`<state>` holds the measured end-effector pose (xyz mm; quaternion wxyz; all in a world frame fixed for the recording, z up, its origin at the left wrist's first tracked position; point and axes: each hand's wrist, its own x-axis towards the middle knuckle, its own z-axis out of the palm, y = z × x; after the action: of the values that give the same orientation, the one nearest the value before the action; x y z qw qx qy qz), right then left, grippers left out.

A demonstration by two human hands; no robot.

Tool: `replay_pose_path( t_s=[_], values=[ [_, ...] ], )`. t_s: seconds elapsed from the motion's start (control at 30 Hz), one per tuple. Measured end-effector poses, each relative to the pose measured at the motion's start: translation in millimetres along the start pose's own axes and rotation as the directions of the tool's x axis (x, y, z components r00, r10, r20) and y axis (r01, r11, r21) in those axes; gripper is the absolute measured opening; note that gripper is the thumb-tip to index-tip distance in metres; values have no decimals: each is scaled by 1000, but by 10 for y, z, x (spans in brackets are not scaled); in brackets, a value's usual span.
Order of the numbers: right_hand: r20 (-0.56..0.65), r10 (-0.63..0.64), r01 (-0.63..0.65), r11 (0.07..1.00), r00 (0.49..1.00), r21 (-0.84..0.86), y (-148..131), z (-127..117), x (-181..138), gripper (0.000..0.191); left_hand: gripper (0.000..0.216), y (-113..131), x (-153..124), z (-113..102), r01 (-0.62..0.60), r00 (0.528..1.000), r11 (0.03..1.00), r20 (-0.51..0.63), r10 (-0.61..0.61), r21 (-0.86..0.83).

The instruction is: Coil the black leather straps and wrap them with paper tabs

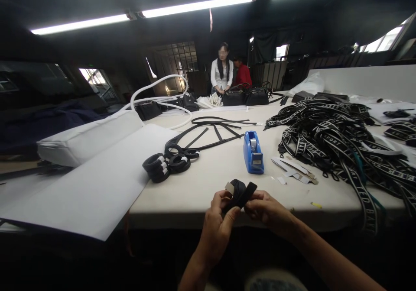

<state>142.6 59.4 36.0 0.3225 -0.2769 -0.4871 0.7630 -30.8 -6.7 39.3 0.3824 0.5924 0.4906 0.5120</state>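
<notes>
I have both hands up at the near edge of the bench (208,178), working one coiled black strap (239,193) between them. My left hand (217,226) has its grip closed on the coil from the left, thumb pressed against its lower side, with a small pale tab (229,188) of tape showing at the top of the roll. My right hand (267,212) pinches the strap's loose flat end, which sticks up and to the right. The coil sits just above the bench edge, not touching the surface.

Beyond it, a blue tape dispenser (253,151) stands upright in the middle of the bench. Just right of the dispenser lie a few pale paper strips (294,169). Further right is a big tangled heap of black lettered webbing (338,139), spilling over the near edge. To the left, a cluster of finished strap rolls (165,163) with pale tabs rests beside a large white sheet (97,187). Loose black straps (214,130) fan out behind them. At the far end, two people (227,72) stand by some dark bags (245,96).
</notes>
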Motion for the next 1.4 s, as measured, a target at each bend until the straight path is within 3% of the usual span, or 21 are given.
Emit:
replay_pose_path(
  t_s=[0.1,0.27,0.47,0.6,0.73,0.9,1.0,1.13,1.2,1.3,1.4],
  values=[
    [57,-27,27,1000,998,-3,-32,-5,-23,36,28,22,27,-3,32,997,996,69,-26,-87],
    [10,-38,39,992,999,-120,7,-42,-12,48,26,49,25,-5,18,996,1000,87,-19,15],
    [-117,-34,28,998,993,-50,79,-3,-27,48,26,-45,-28,186,14,997,997,-71,-9,78],
    [-196,-120,113,993,973,-45,139,62,-73,38,29,-139,-28,349,36,980,999,-198,-30,27],
    [-209,-145,126,987,967,-101,153,52,-148,39,24,-112,-10,371,-67,983,997,-170,74,47],
    [-146,10,-18,999,989,-47,108,-47,-196,43,22,-85,-2,330,-181,966,970,-158,206,161],
    [-201,52,-47,998,978,31,129,-62,-183,44,25,-132,-3,340,-235,936,933,-197,293,272],
    [-388,-52,63,998,920,16,226,16,-204,49,24,-187,5,372,-278,889,872,-237,392,402],
    [-425,-143,136,990,894,-46,266,58,-242,45,21,-200,11,386,-277,877,851,-244,414,446],
    [-332,-193,162,980,923,-119,243,58,-306,34,18,-207,18,378,-263,884,829,-220,412,493],
    [-130,-92,83,994,987,-75,128,-22,-348,29,18,-209,24,314,-241,906,818,-180,383,523]
  ],
)
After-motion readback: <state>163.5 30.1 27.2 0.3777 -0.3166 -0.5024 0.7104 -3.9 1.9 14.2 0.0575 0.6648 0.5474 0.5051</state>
